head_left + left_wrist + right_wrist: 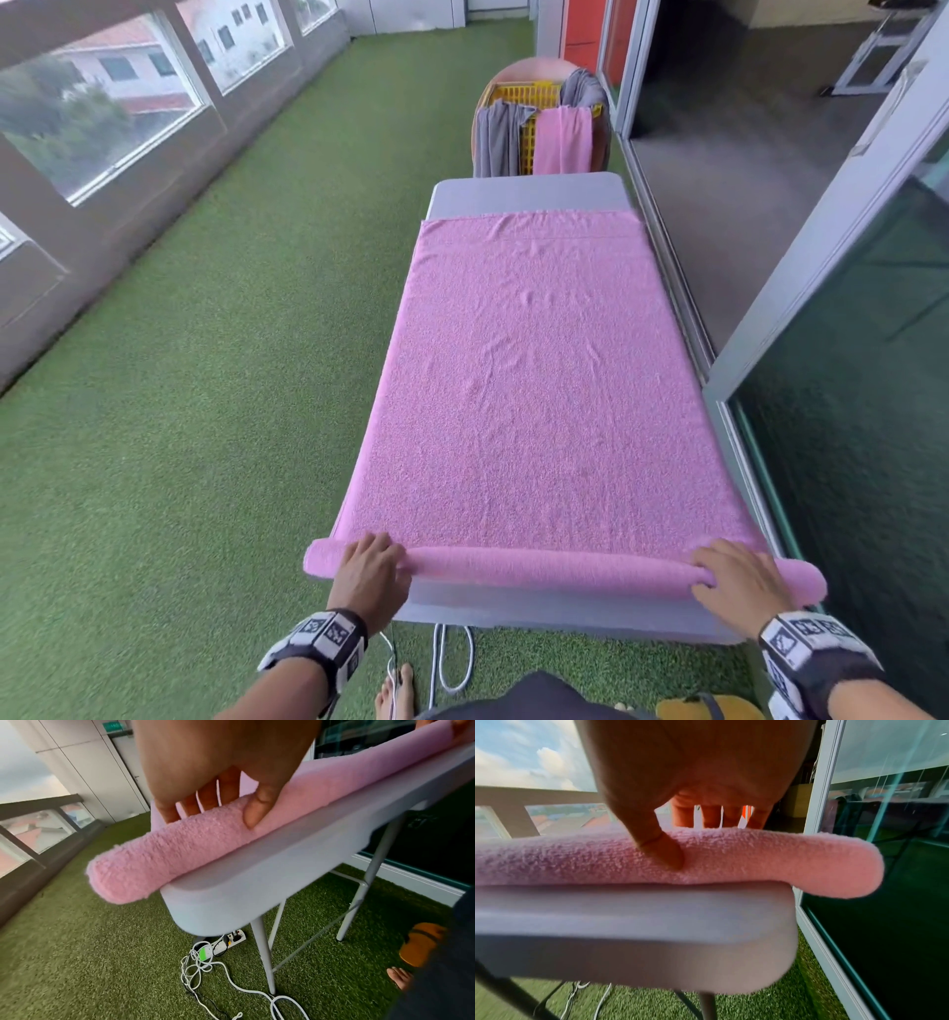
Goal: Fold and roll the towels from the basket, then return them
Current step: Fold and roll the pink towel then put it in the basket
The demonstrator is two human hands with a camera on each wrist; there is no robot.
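So the pink towel (pixel 539 370) is spread flat along the counter (pixel 524 198) and the near end is already turned into a thin roll (pixel 554 565) sitting right at the counter's near edge.

Left side first: the roll's left end sticks out past the counter corner with nothing under it. The left hand (pixel 371 570) is draped over the roll just inside that corner, fingers curled over the top and thumb pressing the near side, so it's gripping the roll.

Middle stretch of the roll has no hand on it. I'd guess that's where it goes baggy if the two ends get pushed faster than the centre, and the few wrinkles further up the towel would get rolled in.

Right side: the right hand (pixel 739 578) is doing the same, fingers over the top, thumb dug into the front, grasping the roll. The right end also overhangs and droops a bit, close to the glass door (pixel 847 411).

Biggest risk in my opinion: if one hand runs ahead, the roll goes cone shaped and walks off a side edge, since the towel already covers the counter edge to edge.

Room to move is basically straight ahead only, up to a bare strip of counter at the far end. Beyond it sits the yellow basket (pixel 529 110) with grey and pink towels draped over it.
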